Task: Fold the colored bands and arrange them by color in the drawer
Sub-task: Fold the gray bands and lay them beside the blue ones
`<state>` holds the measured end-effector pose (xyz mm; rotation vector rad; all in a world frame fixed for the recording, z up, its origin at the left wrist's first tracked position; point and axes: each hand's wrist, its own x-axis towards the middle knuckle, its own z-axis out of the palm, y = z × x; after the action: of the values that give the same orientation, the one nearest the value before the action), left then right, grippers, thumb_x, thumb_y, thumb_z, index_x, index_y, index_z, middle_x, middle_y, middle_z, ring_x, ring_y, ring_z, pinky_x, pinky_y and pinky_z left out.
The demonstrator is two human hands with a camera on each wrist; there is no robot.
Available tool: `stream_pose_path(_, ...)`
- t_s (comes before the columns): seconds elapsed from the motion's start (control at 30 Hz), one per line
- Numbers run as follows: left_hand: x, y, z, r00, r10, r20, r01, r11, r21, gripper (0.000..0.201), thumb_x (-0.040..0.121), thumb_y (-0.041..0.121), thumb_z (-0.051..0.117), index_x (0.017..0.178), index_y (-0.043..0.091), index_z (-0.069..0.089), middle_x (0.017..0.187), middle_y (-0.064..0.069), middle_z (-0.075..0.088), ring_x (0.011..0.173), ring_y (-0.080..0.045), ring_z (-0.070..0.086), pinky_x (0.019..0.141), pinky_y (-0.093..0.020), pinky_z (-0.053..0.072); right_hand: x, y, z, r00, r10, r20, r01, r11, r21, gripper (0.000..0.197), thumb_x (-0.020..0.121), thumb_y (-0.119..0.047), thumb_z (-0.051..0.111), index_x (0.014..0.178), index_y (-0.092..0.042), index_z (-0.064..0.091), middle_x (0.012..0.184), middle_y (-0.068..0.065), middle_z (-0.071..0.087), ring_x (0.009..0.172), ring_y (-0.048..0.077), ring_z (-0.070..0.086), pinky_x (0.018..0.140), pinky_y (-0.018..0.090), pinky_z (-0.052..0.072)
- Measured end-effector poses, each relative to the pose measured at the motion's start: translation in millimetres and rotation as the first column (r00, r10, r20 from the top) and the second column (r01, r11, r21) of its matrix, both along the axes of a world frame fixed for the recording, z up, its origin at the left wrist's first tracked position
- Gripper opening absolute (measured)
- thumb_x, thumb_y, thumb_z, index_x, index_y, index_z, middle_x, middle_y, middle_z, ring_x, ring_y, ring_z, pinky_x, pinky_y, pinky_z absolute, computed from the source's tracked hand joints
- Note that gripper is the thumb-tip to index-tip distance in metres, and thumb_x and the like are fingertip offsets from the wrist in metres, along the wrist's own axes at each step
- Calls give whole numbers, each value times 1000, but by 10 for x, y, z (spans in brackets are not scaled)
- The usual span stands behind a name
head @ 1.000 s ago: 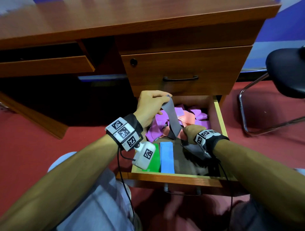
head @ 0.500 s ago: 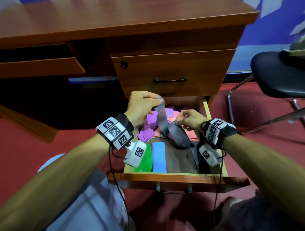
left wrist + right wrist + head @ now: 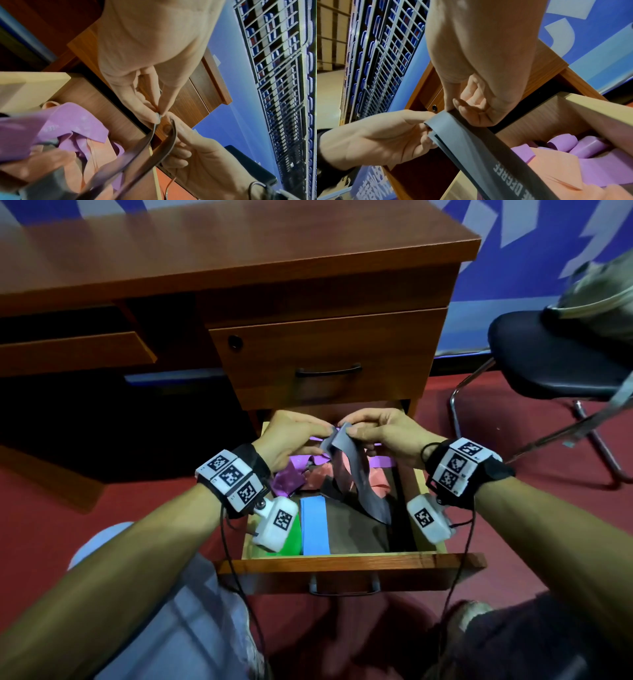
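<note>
A grey band (image 3: 359,474) hangs doubled over the open drawer (image 3: 342,566), its loop reaching down near the drawer floor. My left hand (image 3: 322,433) pinches one end at the top, and my right hand (image 3: 352,433) pinches the other end right beside it. In the left wrist view the left fingertips (image 3: 158,115) nip the grey band (image 3: 169,143). In the right wrist view the right thumb and fingers (image 3: 462,108) hold the grey band (image 3: 471,142), which carries white lettering. A folded blue band (image 3: 315,525) and a folded green band (image 3: 293,537) lie flat at the drawer's front left.
Loose purple bands (image 3: 287,479) and salmon bands (image 3: 380,481) are heaped at the back of the drawer. A shut upper drawer (image 3: 329,354) sits just above my hands. A black chair (image 3: 548,354) stands to the right on the red floor.
My right hand rose from the drawer floor with the lower end of the grey band and met my left hand's end. The left hand stayed high.
</note>
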<state>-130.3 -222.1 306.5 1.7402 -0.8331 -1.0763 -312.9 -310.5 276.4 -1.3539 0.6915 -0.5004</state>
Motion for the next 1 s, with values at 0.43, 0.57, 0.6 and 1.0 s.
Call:
stream_pose_path(0.43, -122, 55, -37, 979, 54, -194, -27, 990, 140, 10, 90, -3, 70, 91, 5, 77, 81, -4, 76, 64, -10, 71, 55, -18, 57, 59, 32, -22, 998, 18, -55, -19, 999, -27, 20, 88, 5, 68, 106, -1, 60, 73, 13, 57, 55, 17, 52, 50, 26, 47)
stream_pose_path(0.57, -121, 67, -19, 977, 60, -206, -23, 984, 178, 13, 89, -1, 71, 86, 9, 78, 76, -3, 76, 59, -10, 70, 53, -20, 57, 66, 18, -33, 995, 34, -92, -39, 998, -58, 18, 89, 3, 68, 106, -1, 62, 68, 9, 57, 55, 17, 52, 52, 26, 48)
stream_pose_path(0.6, -120, 70, -19, 976, 63, -208, -23, 982, 188, 12, 90, 0, 71, 86, 9, 79, 77, -3, 76, 56, -10, 69, 54, -22, 57, 66, 13, -36, 994, 37, -98, -44, 997, -67, 18, 89, 3, 68, 105, -2, 63, 67, 8, 57, 55, 17, 52, 52, 27, 48)
stream_pose_path(1.0, -125, 76, -30, 968, 68, -242, -40, 992, 120, 11, 88, -2, 74, 83, 7, 77, 70, -3, 75, 68, -11, 66, 58, -16, 55, 71, -2, -41, 988, 7, -157, -32, 987, -156, 9, 89, -2, 71, 95, -8, 70, 79, 8, 64, 56, 6, 59, 56, 23, 48)
